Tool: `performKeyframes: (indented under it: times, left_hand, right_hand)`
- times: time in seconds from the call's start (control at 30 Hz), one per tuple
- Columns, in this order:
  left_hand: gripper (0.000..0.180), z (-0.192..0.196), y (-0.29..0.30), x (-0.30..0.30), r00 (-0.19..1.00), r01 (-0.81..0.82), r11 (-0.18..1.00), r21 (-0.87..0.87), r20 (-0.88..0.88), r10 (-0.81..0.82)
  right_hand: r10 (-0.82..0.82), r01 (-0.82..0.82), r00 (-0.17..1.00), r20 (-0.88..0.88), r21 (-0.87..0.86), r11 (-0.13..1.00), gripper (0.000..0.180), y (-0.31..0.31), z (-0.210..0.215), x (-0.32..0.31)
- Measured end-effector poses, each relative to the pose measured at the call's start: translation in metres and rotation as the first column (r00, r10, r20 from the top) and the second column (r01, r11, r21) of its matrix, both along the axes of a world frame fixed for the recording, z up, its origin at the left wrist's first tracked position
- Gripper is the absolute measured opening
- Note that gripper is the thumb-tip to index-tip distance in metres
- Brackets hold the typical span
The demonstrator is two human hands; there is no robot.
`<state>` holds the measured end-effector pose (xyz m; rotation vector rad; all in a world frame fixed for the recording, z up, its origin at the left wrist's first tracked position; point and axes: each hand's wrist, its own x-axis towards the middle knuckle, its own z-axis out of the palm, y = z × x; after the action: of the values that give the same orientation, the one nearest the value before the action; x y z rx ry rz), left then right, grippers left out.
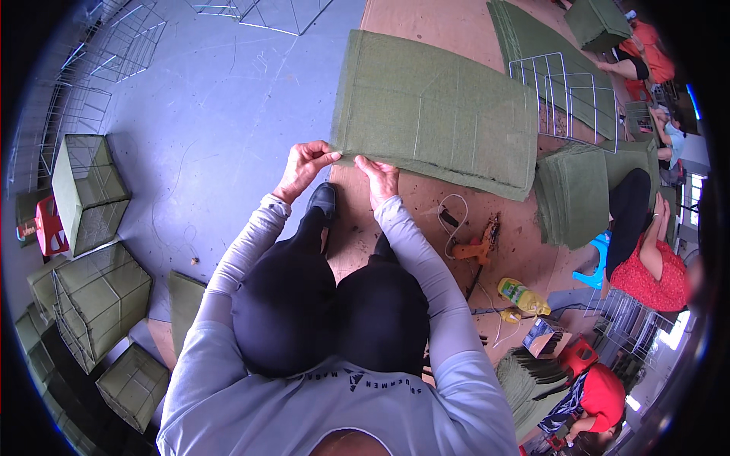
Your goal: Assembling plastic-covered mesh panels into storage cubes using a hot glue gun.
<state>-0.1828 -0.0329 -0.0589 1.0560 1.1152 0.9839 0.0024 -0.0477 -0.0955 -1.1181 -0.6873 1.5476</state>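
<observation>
Wire frames (125, 53): a tangled group, too overlapped to count, far left of and beyond the left hand (306, 169).
Green boxes (100, 298): three plainly seen, well left of the left hand, the lower two nearer the body.
Red stool (50, 226): one, beside the farthest box.
Blue-grey floor (205, 129): a wide stretch from the boxes to the left hand, giving that arm room sideways.
Left hand: thumb and forefinger pinched together on the sheet's near left corner.
Black shoe (324, 197): one in view, just on the near side of the left hand.
Green sheet (441, 110): one, reaching beyond and rightward from both hands; long axis left to right, right end slanting nearer the body; short left edge points away from the left hand.
Right hand (379, 178): just beside the left, thumb and fingers clamped on the sheet's near long edge.
Brown board (422, 201): a bare strip between the right hand and the glue gun.
Orange glue gun (475, 251): one, right and bodyward of the right hand.
Yellow bottle (525, 297): one, past the gun.
Wire frame (566, 97): one, at the sheet's far right corner.
Sheet stack (574, 199): right of the held sheet, uncountable.
Co-workers (655, 267): four, far right.
</observation>
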Motion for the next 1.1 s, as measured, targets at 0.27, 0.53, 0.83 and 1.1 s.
performKeyframes:
  times: [0.27,0.53,0.83,1.1]
  left_hand:
    - [0.008,-0.004,0.0,-0.005,0.999,0.033,0.999,-0.028,0.017,-0.033]
    - [0.007,-0.003,0.008,-0.012,0.992,0.117,0.992,-0.04,-0.035,-0.118]
    - [0.028,0.045,0.0,-0.004,0.843,0.056,0.9,0.432,-0.503,0.189]
    - [0.072,0.045,0.025,0.031,0.271,0.7,0.624,0.348,-0.937,0.218]
  right_hand:
    - [-0.023,0.022,0.999,-0.029,-0.047,0.999,0.014,-0.006,0.009,-0.01]
    - [-0.017,0.021,0.998,-0.06,0.07,0.997,0.012,0.001,0.004,-0.014]
    - [-0.071,0.074,0.996,-0.06,0.05,0.996,0.015,0.004,-0.013,-0.012]
    - [-0.12,0.122,0.988,-0.094,0.008,0.993,0.025,0.009,-0.014,-0.028]
